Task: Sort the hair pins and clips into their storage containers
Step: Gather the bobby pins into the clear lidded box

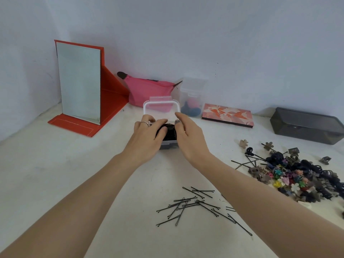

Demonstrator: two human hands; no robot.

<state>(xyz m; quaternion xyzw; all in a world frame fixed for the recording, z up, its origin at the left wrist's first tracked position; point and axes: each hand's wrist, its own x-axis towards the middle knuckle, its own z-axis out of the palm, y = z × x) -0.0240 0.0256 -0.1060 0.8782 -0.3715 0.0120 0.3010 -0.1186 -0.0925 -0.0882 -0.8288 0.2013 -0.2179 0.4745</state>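
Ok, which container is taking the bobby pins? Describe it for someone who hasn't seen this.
Start at the red folding mirror by the wall and look right, past the pink pouch. The small clear box sits between both hands, white-rimmed lid raised. Unlike the clear tub behind it, it's packed with black pins.

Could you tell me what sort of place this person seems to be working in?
Probably a home dressing or vanity corner: a white surface against a plain wall, with a folding mirror in a red stand, a pink zipped cosmetic pouch and a flat floral-printed case that may be a make-up palette.
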